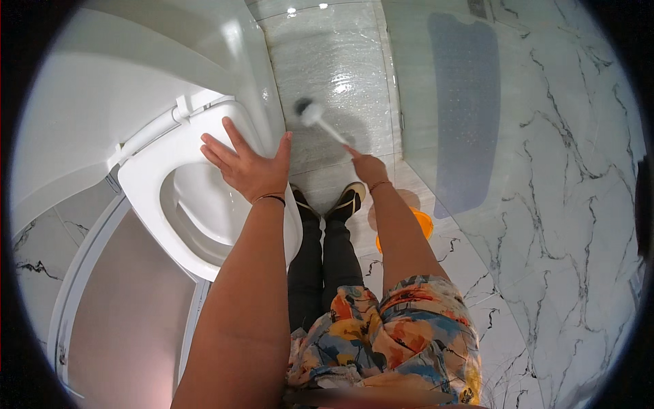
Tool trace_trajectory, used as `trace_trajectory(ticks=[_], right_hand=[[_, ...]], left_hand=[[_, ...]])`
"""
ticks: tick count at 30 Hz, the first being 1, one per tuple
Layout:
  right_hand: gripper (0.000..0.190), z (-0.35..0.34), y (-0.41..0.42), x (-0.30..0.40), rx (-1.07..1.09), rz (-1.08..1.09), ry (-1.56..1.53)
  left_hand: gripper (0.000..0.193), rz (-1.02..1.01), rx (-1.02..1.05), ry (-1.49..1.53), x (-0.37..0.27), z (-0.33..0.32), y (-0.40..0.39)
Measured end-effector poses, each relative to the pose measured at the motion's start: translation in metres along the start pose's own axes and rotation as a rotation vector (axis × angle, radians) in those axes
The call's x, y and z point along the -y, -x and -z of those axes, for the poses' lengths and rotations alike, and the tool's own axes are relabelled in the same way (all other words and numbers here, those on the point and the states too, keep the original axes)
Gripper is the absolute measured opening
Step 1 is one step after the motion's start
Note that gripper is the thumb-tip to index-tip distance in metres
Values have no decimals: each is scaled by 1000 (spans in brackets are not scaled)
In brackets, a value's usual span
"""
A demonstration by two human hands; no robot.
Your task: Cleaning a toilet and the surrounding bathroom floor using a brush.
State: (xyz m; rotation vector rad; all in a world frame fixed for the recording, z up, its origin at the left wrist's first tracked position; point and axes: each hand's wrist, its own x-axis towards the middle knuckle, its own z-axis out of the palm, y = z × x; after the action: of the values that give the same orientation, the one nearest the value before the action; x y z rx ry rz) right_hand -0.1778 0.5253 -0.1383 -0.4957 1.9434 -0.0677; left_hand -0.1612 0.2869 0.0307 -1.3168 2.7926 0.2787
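My left hand is spread over the white toilet seat, its fingers apart and nothing held. The seat lies down on the toilet, and the inside of the bowl shows through its opening. In my right hand is the white handle of a toilet brush. Its dark, slightly blurred head points away from me, above the wet tiled floor to the right of the toilet.
An orange container stands on the floor, partly behind my right forearm. A glass panel rises at the right, with a blue-grey mat seen beyond it. The door is at the lower left. The floor tiles ahead shine wet.
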Motion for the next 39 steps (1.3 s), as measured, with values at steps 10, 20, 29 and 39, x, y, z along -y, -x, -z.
trace_trajectory(ticks=[10,20,29,39], right_hand=[[60,-3,-13,7,-92,-241,-177],[63,17,-45,-7,-303,-304,-529],[54,39,-55,4,-352,-422,-464],[53,51,-56,7,-142,-211,-148]], left_hand=[[106,-9,-9,2,3,-3,1],[102,-39,-50,100,-11,-8,3],[102,-9,-41,47,-8,-3,-1],[103,-27,-47,32,0,-3,-1]])
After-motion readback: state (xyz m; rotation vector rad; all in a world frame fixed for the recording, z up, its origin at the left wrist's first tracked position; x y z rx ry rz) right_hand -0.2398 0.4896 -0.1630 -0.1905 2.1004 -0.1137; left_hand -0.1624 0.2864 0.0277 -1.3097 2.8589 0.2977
